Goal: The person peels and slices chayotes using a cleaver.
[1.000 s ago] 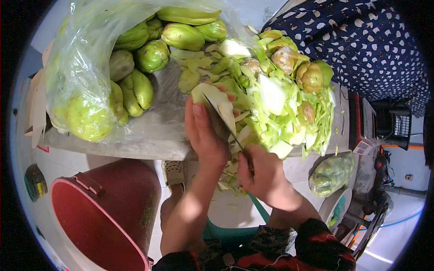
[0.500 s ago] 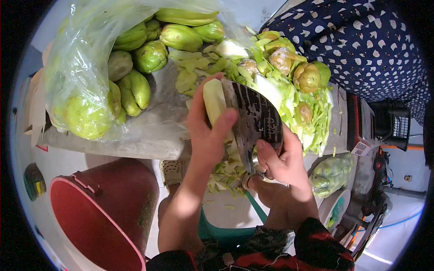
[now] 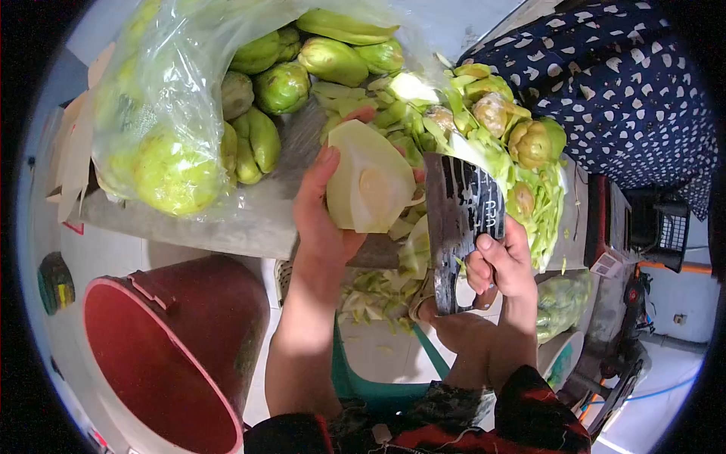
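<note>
My left hand [image 3: 321,208] is wrapped round a peeled pale chayote [image 3: 367,181], whose cut face with the seed in its middle shows upward. My right hand [image 3: 501,261] grips the handle of a wide dark knife [image 3: 457,219]; the blade points up and stands apart from the chayote. Behind both hands lies a heap of green and white peelings [image 3: 484,163] with a few brownish chayotes [image 3: 532,144] on it. Whole green chayotes [image 3: 282,87] lie at the back left, next to and partly inside a clear plastic bag [image 3: 178,98].
A red bin [image 3: 162,348] stands on the floor at the left, below the table edge [image 3: 189,238]. More peelings [image 3: 374,299] lie on the floor. At the back right is a person in dark patterned cloth [image 3: 605,91]. A filled bag [image 3: 563,303] is at the right.
The knife has moved right, away from the chayote. My left hand has turned the chayote so that its broad cut face with the seed shows. The view has shifted slightly.
</note>
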Demonstrator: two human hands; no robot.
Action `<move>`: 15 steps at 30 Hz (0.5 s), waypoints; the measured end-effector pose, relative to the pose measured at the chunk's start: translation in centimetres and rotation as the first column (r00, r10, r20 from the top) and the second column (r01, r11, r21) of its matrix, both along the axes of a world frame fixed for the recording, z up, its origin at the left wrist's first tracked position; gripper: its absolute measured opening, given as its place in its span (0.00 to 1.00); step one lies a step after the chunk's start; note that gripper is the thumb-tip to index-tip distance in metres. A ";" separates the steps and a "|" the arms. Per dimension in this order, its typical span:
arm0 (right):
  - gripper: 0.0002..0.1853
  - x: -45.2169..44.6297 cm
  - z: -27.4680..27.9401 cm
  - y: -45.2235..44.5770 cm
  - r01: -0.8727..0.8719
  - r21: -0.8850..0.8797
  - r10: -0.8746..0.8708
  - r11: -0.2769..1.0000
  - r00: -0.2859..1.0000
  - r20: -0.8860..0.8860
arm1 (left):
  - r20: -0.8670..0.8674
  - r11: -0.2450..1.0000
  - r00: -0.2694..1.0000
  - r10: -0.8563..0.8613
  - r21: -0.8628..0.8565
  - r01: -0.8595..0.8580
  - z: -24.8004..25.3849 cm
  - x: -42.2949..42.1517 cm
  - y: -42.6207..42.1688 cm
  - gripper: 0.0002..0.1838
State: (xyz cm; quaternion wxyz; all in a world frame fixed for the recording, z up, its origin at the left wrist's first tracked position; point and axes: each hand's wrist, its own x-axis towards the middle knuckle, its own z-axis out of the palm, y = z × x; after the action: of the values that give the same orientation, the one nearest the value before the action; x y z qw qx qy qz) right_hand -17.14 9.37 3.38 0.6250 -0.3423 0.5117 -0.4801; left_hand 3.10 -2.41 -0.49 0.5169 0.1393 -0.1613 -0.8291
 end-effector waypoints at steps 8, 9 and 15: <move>0.11 0.0 -0.6 -0.1 -0.028 0.001 0.028 1.000 0.998 -0.048 | 0.029 0.997 0.998 -0.063 -0.039 0.064 -0.6 0.6 -0.1 0.35; 0.11 0.0 -0.6 -0.1 -0.030 0.002 0.030 1.000 0.998 -0.048 | 0.069 0.997 0.995 -0.068 -0.039 0.071 -0.5 0.5 -0.1 0.36; 0.10 -0.1 -0.8 -0.1 -0.032 -0.015 0.032 0.999 0.999 -0.015 | 0.064 0.997 0.995 -0.077 -0.022 0.078 -0.3 0.2 0.1 0.36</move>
State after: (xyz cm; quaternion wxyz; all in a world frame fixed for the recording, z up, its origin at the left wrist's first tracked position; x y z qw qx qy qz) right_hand -17.20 9.30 2.56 0.6261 -0.3585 0.5073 -0.4713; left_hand 3.28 -2.36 -0.75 0.4806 0.1528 -0.1931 -0.8417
